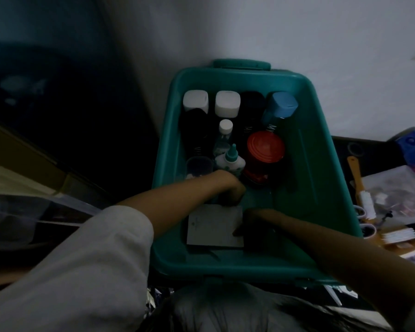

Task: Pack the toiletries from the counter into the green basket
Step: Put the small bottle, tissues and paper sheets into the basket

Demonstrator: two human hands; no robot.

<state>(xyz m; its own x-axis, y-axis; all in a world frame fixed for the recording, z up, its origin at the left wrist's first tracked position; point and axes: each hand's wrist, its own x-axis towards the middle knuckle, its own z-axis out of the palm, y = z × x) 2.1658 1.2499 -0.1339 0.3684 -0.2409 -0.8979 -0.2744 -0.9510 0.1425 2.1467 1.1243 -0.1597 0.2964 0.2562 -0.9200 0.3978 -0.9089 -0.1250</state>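
My right hand (250,224) pinches the grey box (213,226) in the green basket (318,178), at 6 o'clock. My left hand (228,188) curls at the box's 12 o'clock edge; too dark to tell if it grips.

A white wall (297,32) fills the upper right of the frame. The upper left is a dark panel (46,104), with a tan strip (22,149) slanting below it. At the right edge a blue object (413,142) sits above a clear plastic bag (398,195). Just left of the bag lies an orange-handled brush (356,176) with white bristles. A second brush (398,236) lies below.
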